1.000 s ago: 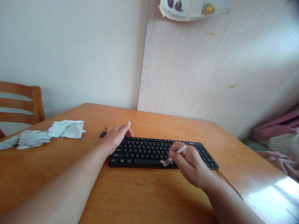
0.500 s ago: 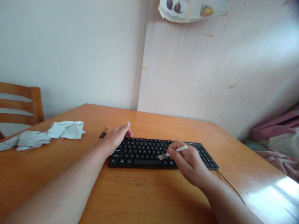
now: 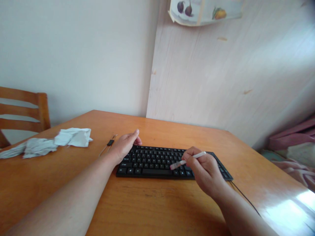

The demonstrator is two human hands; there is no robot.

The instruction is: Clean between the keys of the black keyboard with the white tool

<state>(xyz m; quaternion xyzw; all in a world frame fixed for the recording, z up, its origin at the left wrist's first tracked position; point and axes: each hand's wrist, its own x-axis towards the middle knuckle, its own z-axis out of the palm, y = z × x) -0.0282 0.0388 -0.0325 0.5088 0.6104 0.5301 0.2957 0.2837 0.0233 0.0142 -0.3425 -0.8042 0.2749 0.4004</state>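
Note:
A black keyboard [image 3: 152, 160] lies flat on the wooden table in front of me. My left hand [image 3: 125, 144] holds its left end, thumb raised and fingers curled by the far left corner; some fingers are hidden. Pinched in my right hand [image 3: 203, 164] is a small brush [image 3: 183, 162] with a white handle. Its pinkish bristle end rests on or just over the keys near the right part of the space bar. My right hand covers some of the keyboard's right side.
Tweezers [image 3: 110, 142] with a black band lie left of the keyboard. Crumpled white cloth [image 3: 73, 137] sits further left on the table [image 3: 147, 206]. The keyboard's cable [image 3: 246, 198] runs off to the right. A wooden chair [image 3: 43, 111] stands at the left.
My right hand and the brush have shifted slightly right along the keys. My left hand stays at the keyboard's left end. The whole view has moved a little.

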